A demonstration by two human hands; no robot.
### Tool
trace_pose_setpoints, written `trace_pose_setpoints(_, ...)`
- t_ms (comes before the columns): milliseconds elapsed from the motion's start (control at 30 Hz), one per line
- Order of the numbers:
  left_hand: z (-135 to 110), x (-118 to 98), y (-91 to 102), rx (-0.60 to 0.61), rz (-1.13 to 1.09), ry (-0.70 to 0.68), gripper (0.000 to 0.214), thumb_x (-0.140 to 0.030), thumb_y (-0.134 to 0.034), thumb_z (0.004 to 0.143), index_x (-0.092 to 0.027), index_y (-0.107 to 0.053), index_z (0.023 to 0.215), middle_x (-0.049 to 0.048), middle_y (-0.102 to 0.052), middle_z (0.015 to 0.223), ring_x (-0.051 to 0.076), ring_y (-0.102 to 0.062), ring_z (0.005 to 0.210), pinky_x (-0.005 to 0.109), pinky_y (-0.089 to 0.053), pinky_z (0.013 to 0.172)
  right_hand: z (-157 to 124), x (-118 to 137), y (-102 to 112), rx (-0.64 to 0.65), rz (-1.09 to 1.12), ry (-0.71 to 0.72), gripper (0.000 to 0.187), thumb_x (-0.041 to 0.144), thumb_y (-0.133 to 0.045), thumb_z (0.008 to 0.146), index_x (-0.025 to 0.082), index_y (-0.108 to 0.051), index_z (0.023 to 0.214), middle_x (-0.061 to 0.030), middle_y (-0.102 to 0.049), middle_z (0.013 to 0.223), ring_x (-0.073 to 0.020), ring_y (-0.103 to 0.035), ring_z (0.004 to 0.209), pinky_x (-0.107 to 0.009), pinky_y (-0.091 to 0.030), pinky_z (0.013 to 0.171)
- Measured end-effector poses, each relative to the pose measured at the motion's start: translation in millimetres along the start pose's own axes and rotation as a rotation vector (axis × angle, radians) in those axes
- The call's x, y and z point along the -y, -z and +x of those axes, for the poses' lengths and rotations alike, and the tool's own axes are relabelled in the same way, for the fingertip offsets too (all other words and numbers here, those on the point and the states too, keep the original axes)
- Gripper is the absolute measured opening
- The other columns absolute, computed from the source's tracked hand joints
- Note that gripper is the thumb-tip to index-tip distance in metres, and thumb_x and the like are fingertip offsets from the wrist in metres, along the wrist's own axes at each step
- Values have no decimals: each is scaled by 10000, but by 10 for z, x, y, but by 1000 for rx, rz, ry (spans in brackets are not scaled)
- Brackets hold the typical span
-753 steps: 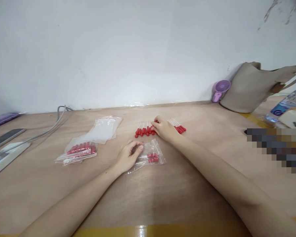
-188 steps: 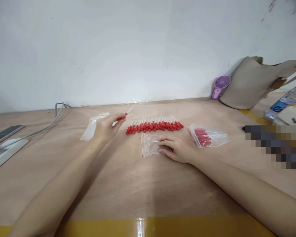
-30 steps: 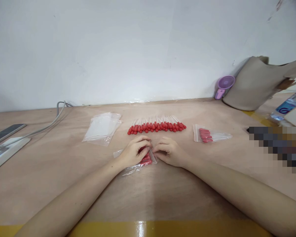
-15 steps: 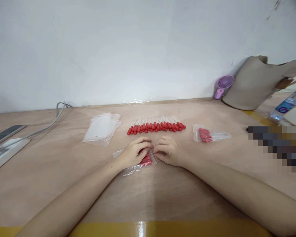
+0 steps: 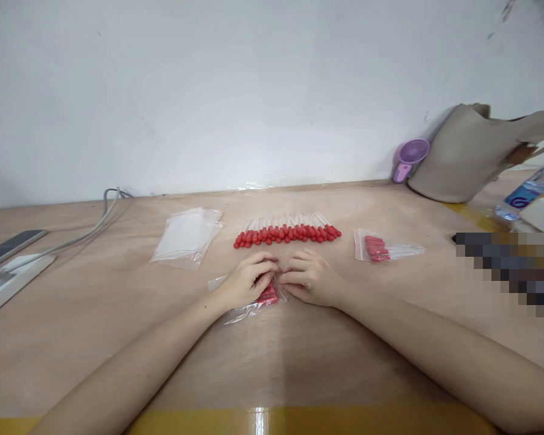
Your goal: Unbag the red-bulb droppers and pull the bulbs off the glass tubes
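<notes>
My left hand point(image 5: 251, 279) grasps a clear bag point(image 5: 247, 313) of red tips point(image 5: 268, 295) on the table point(image 5: 236, 362). My right hand point(image 5: 310, 279) meets its zip edge, pinching or not I cannot tell; loose red-headed sticks point(image 5: 288, 233) lie just beyond.

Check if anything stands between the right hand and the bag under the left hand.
Nothing visible does: the right hand is at the zip end of the bag. The left hand covers part of it, and the loose red-tipped sticks lie beyond both hands.
</notes>
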State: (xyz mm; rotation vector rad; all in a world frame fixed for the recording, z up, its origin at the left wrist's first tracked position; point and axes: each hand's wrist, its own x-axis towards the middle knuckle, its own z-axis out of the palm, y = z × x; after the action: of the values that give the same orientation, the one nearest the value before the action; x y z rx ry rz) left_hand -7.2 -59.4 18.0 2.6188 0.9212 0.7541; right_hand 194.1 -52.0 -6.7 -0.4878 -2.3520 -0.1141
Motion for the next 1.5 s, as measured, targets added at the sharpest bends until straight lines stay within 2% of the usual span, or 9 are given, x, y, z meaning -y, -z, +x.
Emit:
trace_pose_setpoints(200, 19, 49, 91, 78, 70, -102, 249, -152, -383, 883, -185, -609, 982, 75, -579, 1073, 155, -569, 971, 292, -469, 850, 15, 14, 25, 41, -102, 4, 145, 167, -478, 827, 212, -612, 796, -16, -613, 791, -141, -474, 743, -289, -310, 652)
trace_pose_setpoints(500, 12, 36, 139, 117, 514, -374, 237, -168, -358, 910, -159, -593, 883, 62, -637, 944, 171, -580, 953, 278, -474, 806, 30, 26, 36, 15, -128, 43, 153, 130, -451, 815, 193, -584, 773, -14, -616, 800, -139, -465, 741, -289, -289, 638)
trace_pose_setpoints(833, 33, 36, 134, 173, 535, -450, 241, -140, -336, 914, -164, -560, 829, 43, -631, 931, 166, -574, 995, 270, -487, 811, 79, 3, 15, 46, -193, 198, 279, 117, -352, 892, 178, -544, 698, -1, -576, 704, -132, -468, 773, -283, -324, 705)
trace_pose_setpoints(1000, 79, -44, 401, 154, 502, -476, 229, -154, -341, 916, -155, -571, 913, 56, -625, 971, 175, -530, 1079, 308, -460, 908, 94, -15, 46, 127, -160, 201, 246, 128, -344, 902, 180, -559, 795, -13, -616, 854, -139, -481, 870, -289, -325, 751)
trace_pose_setpoints(1100, 88, -100, 583, 84, 561, -503, 220, -125, -357, 907, -123, -567, 975, 82, -625, 1010, 193, -529, 1080, 313, -465, 885, 93, 2, 92, 172, -93, 108, 194, 164, -382, 890, 175, -564, 823, -21, -625, 848, -146, -483, 819, -299, -321, 715)
trace_pose_setpoints(1233, 66, -104, 607, 133, 605, -421, 279, -129, -313, 919, -161, -563, 1039, 69, -609, 1066, 170, -570, 987, 284, -476, 803, 92, 60, 175, 226, 176, -157, 127, 253, -522, 818, 173, -582, 898, -33, -612, 832, -169, -481, 819, -317, -351, 748)
trace_pose_setpoints(1333, 56, -79, 534, 208, 523, -246, 308, -167, -283, 928, -196, -550, 1079, 53, -597, 1069, 144, -588, 922, 248, -475, 755, 110, 93, 185, 228, 358, -363, 182, 172, -445, 852, 189, -602, 943, -20, -612, 808, -151, -491, 796, -303, -380, 755)
trace_pose_setpoints(1400, 38, -70, 508, 236, 401, -116, 297, -264, -351, 919, -197, -488, 1174, 70, -566, 1130, 161, -570, 978, 263, -469, 801, 123, 95, 155, 192, 413, -431, 204, 131, -438, 843, 191, -620, 911, -11, -624, 786, -139, -502, 764, -292, -392, 747)
trace_pose_setpoints(1500, -54, -65, 506, 287, 230, 14, 600, -421, -480, 848, -204, -254, 1360, 118, -427, 1319, 227, -458, 1168, 337, -416, 930, 124, 73, 94, 151, 486, -426, 196, 112, -536, 773, 193, -620, 929, -3, -648, 845, -131, -531, 782, -279, -403, 765)
